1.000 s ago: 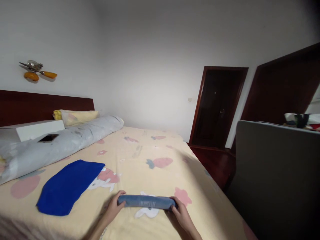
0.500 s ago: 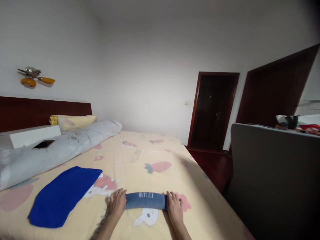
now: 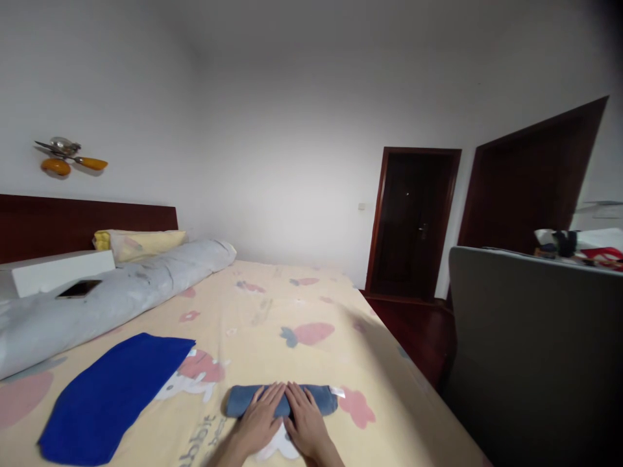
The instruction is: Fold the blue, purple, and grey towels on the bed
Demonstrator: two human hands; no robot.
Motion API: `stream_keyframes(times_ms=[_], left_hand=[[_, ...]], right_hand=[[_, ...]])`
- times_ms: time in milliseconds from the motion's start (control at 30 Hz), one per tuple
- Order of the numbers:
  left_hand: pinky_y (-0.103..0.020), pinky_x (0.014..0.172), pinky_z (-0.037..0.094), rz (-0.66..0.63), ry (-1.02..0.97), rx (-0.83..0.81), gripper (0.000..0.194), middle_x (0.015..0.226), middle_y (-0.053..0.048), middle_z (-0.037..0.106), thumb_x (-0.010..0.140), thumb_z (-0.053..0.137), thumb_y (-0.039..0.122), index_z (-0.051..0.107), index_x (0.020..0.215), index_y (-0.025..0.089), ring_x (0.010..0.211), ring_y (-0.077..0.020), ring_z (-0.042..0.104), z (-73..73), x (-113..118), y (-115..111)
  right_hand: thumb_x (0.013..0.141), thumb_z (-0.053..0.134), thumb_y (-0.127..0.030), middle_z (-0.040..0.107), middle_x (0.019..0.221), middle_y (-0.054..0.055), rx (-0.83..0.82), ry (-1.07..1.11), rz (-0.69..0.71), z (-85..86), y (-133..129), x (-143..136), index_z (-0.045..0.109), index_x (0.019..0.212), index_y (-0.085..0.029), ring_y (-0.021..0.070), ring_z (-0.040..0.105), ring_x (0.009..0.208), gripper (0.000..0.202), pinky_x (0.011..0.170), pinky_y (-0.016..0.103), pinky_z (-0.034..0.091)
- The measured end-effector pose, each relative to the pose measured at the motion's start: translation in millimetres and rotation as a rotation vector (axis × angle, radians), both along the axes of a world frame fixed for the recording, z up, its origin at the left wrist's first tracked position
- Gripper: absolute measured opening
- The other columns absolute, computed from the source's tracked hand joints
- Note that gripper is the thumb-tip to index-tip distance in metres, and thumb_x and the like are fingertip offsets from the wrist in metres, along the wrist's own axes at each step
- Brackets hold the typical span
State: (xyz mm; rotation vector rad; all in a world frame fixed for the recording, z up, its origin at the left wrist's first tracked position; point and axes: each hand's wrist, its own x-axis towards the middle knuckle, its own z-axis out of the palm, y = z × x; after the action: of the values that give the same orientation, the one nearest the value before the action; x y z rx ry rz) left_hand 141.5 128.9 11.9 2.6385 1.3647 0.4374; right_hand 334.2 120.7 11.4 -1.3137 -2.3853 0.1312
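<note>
A blue-grey cloth (image 3: 324, 397), rolled into a short cylinder, lies crosswise on the bed near me. A small white label sticks out at its right end. My left hand (image 3: 263, 415) lies on top of the roll left of its middle, fingers stretched out and palm down. Beside it, my right hand (image 3: 304, 415) rests the same way, and the fingertips of both nearly meet. The hands cover the middle of the roll. Off to the left, a royal-blue folded cloth (image 3: 114, 395) is spread flat on the sheet.
The bed (image 3: 272, 305) has a cream sheet printed with carrots and rabbits. A long grey rolled bundle (image 3: 160, 272) lies toward the headboard, with a phone (image 3: 80, 288) on it and a white box (image 3: 63, 269) behind. A dark grey panel (image 3: 530, 350) rises beyond the bed's right edge.
Both hands have moved inward from the cloth's ends to its middle. The cloth now looks rounder, its white lettering no longer shows, and a label is visible at the right.
</note>
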Motion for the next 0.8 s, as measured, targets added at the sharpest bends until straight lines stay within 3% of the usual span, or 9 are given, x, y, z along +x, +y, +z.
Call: stream_keyframes(times_ms=[167,533,800], left_hand=[[-0.048,0.119,0.018,0.027,0.015,0.037,0.068,0.159,0.002,0.025,0.090,0.048,0.030,0.020,0.151,0.037,0.145,-0.0226,0.024,-0.3,-26.8,-3.7],[-0.041,0.117,0.021,0.175,0.068,0.013,0.066,0.158,-0.001,0.029,0.091,0.049,0.040,0.022,0.151,0.036,0.144,-0.0211,0.027,0.3,-78.4,-3.0],[-0.047,0.117,0.019,0.192,0.116,-0.062,0.065,0.159,-0.002,0.026,0.093,0.040,0.052,0.017,0.152,0.036,0.146,-0.0247,0.023,-7.7,-102.5,3.9]], right_hand=[[0.090,0.044,-0.050,0.033,0.155,0.006,-0.014,0.019,-0.024,-2.3,-1.4,20.1,0.030,0.149,-0.026,0.0266,0.029,0.143,0.065,0.117,0.048,0.023],[0.089,0.038,-0.062,0.036,0.153,0.009,-0.096,0.021,-0.210,3.1,-5.5,65.6,0.035,0.147,-0.022,0.0304,0.031,0.142,0.071,0.115,0.054,0.024],[0.084,0.043,-0.066,0.038,0.152,0.009,-0.202,0.046,-0.257,-0.1,5.2,88.2,0.039,0.145,-0.024,0.0300,0.031,0.142,0.074,0.114,0.052,0.025]])
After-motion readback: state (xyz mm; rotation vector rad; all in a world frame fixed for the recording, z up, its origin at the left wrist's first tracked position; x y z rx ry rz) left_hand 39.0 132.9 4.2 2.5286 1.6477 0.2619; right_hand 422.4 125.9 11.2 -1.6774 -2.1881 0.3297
